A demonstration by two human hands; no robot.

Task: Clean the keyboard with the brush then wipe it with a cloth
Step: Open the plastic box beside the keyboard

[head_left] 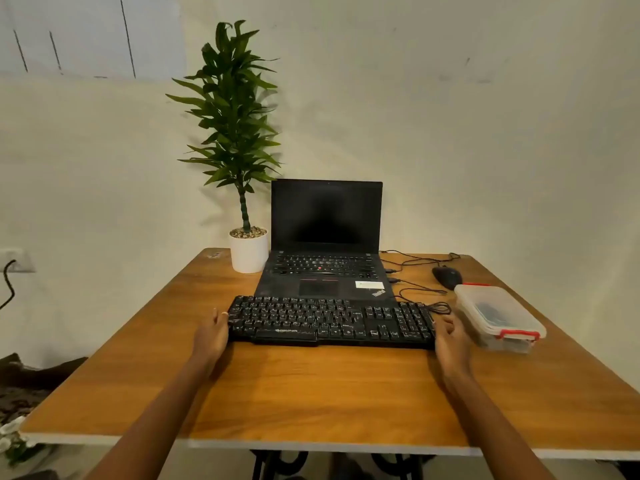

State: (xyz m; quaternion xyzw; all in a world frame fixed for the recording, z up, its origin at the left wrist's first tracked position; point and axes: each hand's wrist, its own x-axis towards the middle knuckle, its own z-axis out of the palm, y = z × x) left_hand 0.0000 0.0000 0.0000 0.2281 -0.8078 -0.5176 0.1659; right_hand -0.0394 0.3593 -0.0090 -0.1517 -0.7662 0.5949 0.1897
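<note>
Flanking the keyboard [329, 320], one hand at each short end. It lies flat on the table [311, 393], straight ahead of me, long axis running left to right across my view. Its far edge sits right against the front of the open laptop [325, 268], possibly overlapping it. Left hand [211, 332]: fingers fairly straight, nothing held, fingertips touching the keyboard's left end. Right hand [450, 337]: fingers loosely bent beside the right end. Contact looks likely, but whether they pinch the edge I cannot tell. Both hands are equally near the keyboard, so neither has the advantage there. No brush and no cloth in sight on the table. A lidded plastic box [498, 317] with red latches sits just beyond my right hand. Something dark is inside, too blurred to name; my guess is the tools are in there. If so, the coming move falls to the right hand, a short reach outward, while the left steadies the keyboard. The mouse [446, 277] lies behind the box. A cable [440, 308] loops close to the keyboard's far right corner, worth minding when brushing along the long axis.
</note>
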